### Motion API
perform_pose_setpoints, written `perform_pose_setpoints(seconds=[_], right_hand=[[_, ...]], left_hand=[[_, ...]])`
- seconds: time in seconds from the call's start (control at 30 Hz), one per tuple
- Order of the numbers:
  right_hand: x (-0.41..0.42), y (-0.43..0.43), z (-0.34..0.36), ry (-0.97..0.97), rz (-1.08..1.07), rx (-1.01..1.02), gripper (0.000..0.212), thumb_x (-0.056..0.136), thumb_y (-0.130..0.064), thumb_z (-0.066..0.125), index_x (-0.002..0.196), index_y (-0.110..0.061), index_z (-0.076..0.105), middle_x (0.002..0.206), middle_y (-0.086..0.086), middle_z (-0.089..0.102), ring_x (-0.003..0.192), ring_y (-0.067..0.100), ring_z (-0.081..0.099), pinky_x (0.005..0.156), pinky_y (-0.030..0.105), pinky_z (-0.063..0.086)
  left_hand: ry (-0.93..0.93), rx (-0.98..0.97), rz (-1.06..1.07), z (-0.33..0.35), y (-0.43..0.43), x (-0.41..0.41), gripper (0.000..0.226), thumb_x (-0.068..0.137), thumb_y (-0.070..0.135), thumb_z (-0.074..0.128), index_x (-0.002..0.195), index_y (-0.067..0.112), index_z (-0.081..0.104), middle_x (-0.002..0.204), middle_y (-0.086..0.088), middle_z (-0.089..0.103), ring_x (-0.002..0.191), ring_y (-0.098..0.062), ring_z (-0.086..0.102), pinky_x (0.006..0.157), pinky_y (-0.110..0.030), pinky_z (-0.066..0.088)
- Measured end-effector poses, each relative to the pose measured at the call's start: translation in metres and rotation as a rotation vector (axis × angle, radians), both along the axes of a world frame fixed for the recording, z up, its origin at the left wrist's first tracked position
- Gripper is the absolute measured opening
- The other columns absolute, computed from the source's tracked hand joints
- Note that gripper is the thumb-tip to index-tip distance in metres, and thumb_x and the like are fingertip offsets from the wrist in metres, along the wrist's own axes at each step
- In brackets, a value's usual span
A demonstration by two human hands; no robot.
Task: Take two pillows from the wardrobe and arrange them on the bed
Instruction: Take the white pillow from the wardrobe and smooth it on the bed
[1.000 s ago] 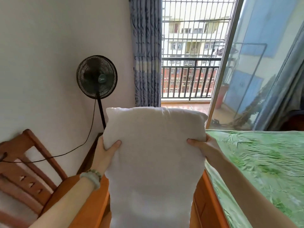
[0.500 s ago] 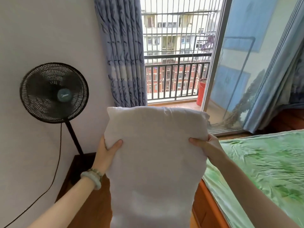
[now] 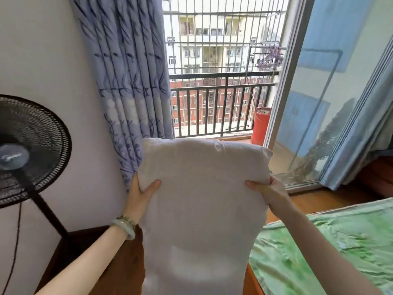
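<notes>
I had the pillow up in front of me, held on end between both hands, its long side running vertically. It was plain white, with a fine, slightly grainy weave and no cover pattern that I could see. The top edge looked soft and lumpy, with small puckers at the two upper corners, and the fill bulged the upper half outward. Lower down the fabric hung flatter, and a pale, brighter patch showed near the bottom where light came through. The bottom ran out of view.

My left hand gripped the left edge about a third of the way down, thumb pressed across the front face and the other fingers wrapped out of sight behind. A pale green bangle sat on that wrist. My right hand pinched the right edge at the same height, thumb on the front, fingers curled round the back, so both were closed firmly on the pillow.

The pillow hung in the air to the left of the bed, whose green patterned sheet lay at lower right. A black standing fan stood against the wall at left, and a blue curtain hung behind the pillow's upper left corner.
</notes>
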State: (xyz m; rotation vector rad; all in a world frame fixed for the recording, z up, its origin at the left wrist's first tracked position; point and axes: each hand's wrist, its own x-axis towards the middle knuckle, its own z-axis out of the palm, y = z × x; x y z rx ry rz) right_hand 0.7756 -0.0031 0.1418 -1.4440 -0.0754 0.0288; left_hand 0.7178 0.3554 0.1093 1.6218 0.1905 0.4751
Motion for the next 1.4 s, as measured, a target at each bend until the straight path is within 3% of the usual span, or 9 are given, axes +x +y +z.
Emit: perform_pose_setpoints(seconds=[0.1, 0.23, 0.4, 0.57, 0.87, 1.0, 1.13, 1.3, 1.4], right_hand=[[0.05, -0.002, 0.001, 0.009, -0.019, -0.002, 0.049, 0.055, -0.01, 0.085, 0.102, -0.008, 0.071, 0.097, 0.01, 0.075, 0.085, 0.027, 0.072, 0.069, 0.034, 0.058], [0.115, -0.007, -0.003, 0.001, -0.084, -0.018, 0.042, 0.062, -0.002, 0.083, 0.101, -0.011, 0.072, 0.099, 0.011, 0.075, 0.088, 0.028, 0.072, 0.076, 0.04, 0.058], [0.193, -0.016, -0.011, 0.02, -0.18, -0.034, 0.047, 0.054, -0.013, 0.088, 0.098, -0.016, 0.073, 0.099, 0.007, 0.075, 0.091, 0.027, 0.072, 0.077, 0.04, 0.057], [0.271, -0.025, -0.017, 0.041, -0.38, -0.063, 0.057, 0.041, -0.028, 0.093, 0.094, -0.02, 0.074, 0.096, 0.002, 0.076, 0.09, 0.024, 0.072, 0.079, 0.041, 0.057], [0.362, -0.059, -0.021, 0.077, -0.733, -0.03, 0.064, 0.022, -0.037, 0.095, 0.08, -0.021, 0.073, 0.078, -0.007, 0.076, 0.07, 0.01, 0.072, 0.068, 0.03, 0.056], [0.381, -0.093, -0.02, 0.064, -0.836, -0.033, 0.054, 0.03, -0.036, 0.09, 0.082, -0.037, 0.074, 0.084, -0.007, 0.076, 0.077, 0.015, 0.073, 0.071, 0.032, 0.054], [0.406, -0.144, -0.031, 0.078, -0.947, -0.045, 0.058, 0.041, -0.03, 0.09, 0.095, -0.021, 0.072, 0.092, 0.002, 0.076, 0.086, 0.026, 0.072, 0.083, 0.041, 0.055], [0.453, -0.222, -0.048, 0.088, -1.062, -0.008, 0.039, 0.057, -0.009, 0.086, 0.093, -0.017, 0.073, 0.091, 0.004, 0.077, 0.081, 0.024, 0.073, 0.076, 0.034, 0.053], [0.482, -0.271, -0.047, 0.105, -1.132, 0.014, 0.035, 0.062, -0.003, 0.083, 0.093, -0.014, 0.071, 0.087, 0.001, 0.077, 0.077, 0.02, 0.073, 0.073, 0.031, 0.052]], left_hand=[[-0.007, -0.007, -0.004, -0.001, -0.002, 0.057, 0.045, 0.082, 0.031, 0.074, 0.118, 0.043, 0.05, 0.111, 0.019, 0.064, 0.098, 0.005, 0.062, 0.076, -0.012, 0.05], [-0.023, 0.02, -0.015, -0.004, -0.004, 0.141, 0.045, 0.084, 0.02, 0.072, 0.124, 0.023, 0.051, 0.113, 0.007, 0.066, 0.093, 0.004, 0.065, 0.075, -0.01, 0.05], [-0.032, 0.036, -0.099, -0.009, -0.009, 0.25, 0.034, 0.08, 0.027, 0.076, 0.103, 0.043, 0.056, 0.099, 0.011, 0.069, 0.085, 0.001, 0.067, 0.066, -0.013, 0.051], [-0.028, 0.092, -0.261, -0.006, -0.02, 0.38, 0.038, 0.073, 0.044, 0.072, 0.103, 0.03, 0.053, 0.095, 0.005, 0.065, 0.08, -0.003, 0.063, 0.069, -0.018, 0.049], [-0.111, 0.164, -0.509, 0.003, -0.099, 0.573, 0.035, 0.088, 0.021, 0.069, 0.116, 0.027, 0.049, 0.107, 0.004, 0.061, 0.095, -0.013, 0.058, 0.078, -0.03, 0.046], [-0.13, 0.153, -0.623, 0.002, -0.159, 0.629, 0.033, 0.089, 0.02, 0.067, 0.112, 0.035, 0.048, 0.103, 0.017, 0.057, 0.089, 0.001, 0.055, 0.072, -0.011, 0.043], [-0.115, 0.123, -0.692, -0.01, -0.228, 0.674, 0.043, 0.09, 0.022, 0.067, 0.127, 0.024, 0.046, 0.101, 0.025, 0.052, 0.091, 0.001, 0.051, 0.072, -0.005, 0.04], [-0.109, 0.108, -0.871, -0.028, -0.323, 0.749, 0.032, 0.089, 0.027, 0.068, 0.107, 0.046, 0.049, 0.109, 0.016, 0.058, 0.103, -0.009, 0.056, 0.088, -0.029, 0.045], [-0.103, 0.094, -0.938, -0.027, -0.386, 0.793, 0.03, 0.087, 0.026, 0.07, 0.105, 0.042, 0.052, 0.106, 0.014, 0.06, 0.1, -0.006, 0.058, 0.088, -0.033, 0.047]])
